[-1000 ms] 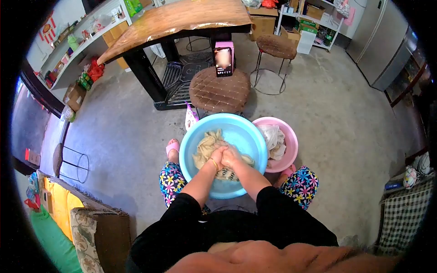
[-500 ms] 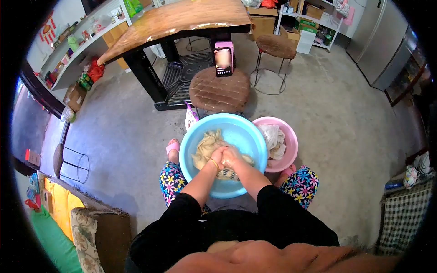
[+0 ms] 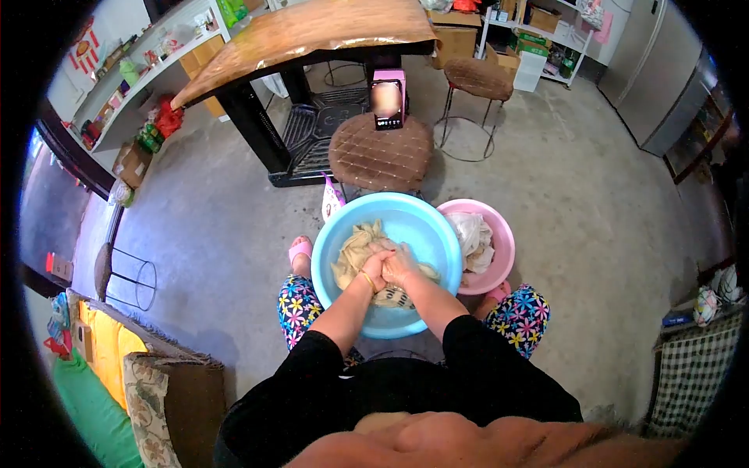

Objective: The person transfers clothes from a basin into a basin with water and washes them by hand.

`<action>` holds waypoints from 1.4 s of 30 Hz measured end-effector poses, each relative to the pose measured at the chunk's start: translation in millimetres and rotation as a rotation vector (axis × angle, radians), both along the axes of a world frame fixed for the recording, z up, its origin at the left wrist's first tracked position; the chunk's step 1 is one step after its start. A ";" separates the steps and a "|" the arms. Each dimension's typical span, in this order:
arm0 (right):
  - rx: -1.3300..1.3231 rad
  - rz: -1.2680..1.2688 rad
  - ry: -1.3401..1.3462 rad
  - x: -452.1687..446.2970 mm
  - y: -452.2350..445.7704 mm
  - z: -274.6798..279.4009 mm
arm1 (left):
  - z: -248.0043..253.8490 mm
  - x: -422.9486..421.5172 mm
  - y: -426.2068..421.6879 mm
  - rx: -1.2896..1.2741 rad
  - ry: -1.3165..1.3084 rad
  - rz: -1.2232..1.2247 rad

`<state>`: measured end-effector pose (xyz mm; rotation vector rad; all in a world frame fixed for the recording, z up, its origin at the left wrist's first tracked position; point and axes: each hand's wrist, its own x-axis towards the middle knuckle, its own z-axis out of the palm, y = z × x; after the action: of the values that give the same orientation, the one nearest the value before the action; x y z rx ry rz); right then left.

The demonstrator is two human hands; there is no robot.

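A light-blue basin (image 3: 322, 285) stands on the floor between my knees, with water in it. Inside lies a wet beige cloth (image 3: 357, 248), bunched up, with dark printed marks on its lower part. My left hand (image 3: 376, 269), with a yellow band at the wrist, is closed on the cloth. Pressed against it, my right hand (image 3: 400, 267) is closed on the same cloth. The fabric between the two palms is mostly hidden.
A pink basin (image 3: 507, 242) holding white and pale cloths touches the blue one on the right. Ahead stands a brown padded stool (image 3: 381, 156) with a phone (image 3: 387, 105) propped on it. A white-and-purple packet (image 3: 331, 201) is beside the blue basin, before a wooden-topped table (image 3: 312, 35).
My hands stay together on the cloth, their fingers closing more tightly against each other. The whole view shifts slightly, with the scene sliding a little to the right.
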<state>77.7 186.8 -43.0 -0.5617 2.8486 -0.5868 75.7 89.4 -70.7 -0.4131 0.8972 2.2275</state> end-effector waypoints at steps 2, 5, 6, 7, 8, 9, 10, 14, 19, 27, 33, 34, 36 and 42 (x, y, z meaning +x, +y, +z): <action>0.032 -0.016 -0.008 3.9 -2.8 8.3 | 4.6 3.2 3.7 0.000 0.009 0.046; 0.042 -0.011 0.014 7.4 -2.8 21.9 | -14.8 -5.5 -2.4 0.004 -0.045 -0.079; 0.019 0.005 0.017 1.6 -1.8 8.1 | -15.3 -5.6 -1.3 0.017 -0.046 -0.075; -0.004 0.021 0.019 0.0 -1.4 4.3 | -15.4 -5.2 -0.7 0.030 -0.047 -0.070; 0.017 0.014 0.015 1.2 -0.1 -0.1 | -15.7 -4.7 -0.3 0.042 -0.049 -0.065; 0.037 0.008 0.010 4.6 0.7 0.2 | -18.7 -3.8 0.0 0.060 -0.056 -0.048; 0.057 0.000 0.005 6.6 0.7 1.9 | -20.5 -2.9 0.7 0.078 -0.063 -0.032; 0.049 -0.001 0.058 1.5 -1.3 -4.4 | -16.4 -0.7 3.3 -0.021 0.022 0.061; 0.046 0.004 0.105 -0.1 -0.4 -16.8 | -22.8 -4.8 -3.5 0.044 0.024 -0.014; -0.006 0.018 0.060 1.8 3.2 -11.2 | -19.8 -3.6 0.8 0.045 -0.044 -0.039; 0.039 -0.016 0.107 -6.1 -1.7 -32.5 | -7.5 2.3 -2.4 0.008 0.031 -0.035; 0.021 -0.028 0.112 -6.9 -2.5 -29.6 | -17.1 -1.5 -6.1 0.067 0.041 -0.045; 0.052 -0.025 0.107 -2.4 -2.5 -17.3 | -16.1 -2.4 -7.4 0.091 0.032 -0.065; 0.094 -0.022 0.096 -1.5 -5.8 -13.1 | 1.1 2.8 0.2 0.088 -0.043 -0.071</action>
<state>76.2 181.0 -56.1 -0.5575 2.9577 -0.4374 78.5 89.5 -69.6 -0.3812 0.7769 2.1759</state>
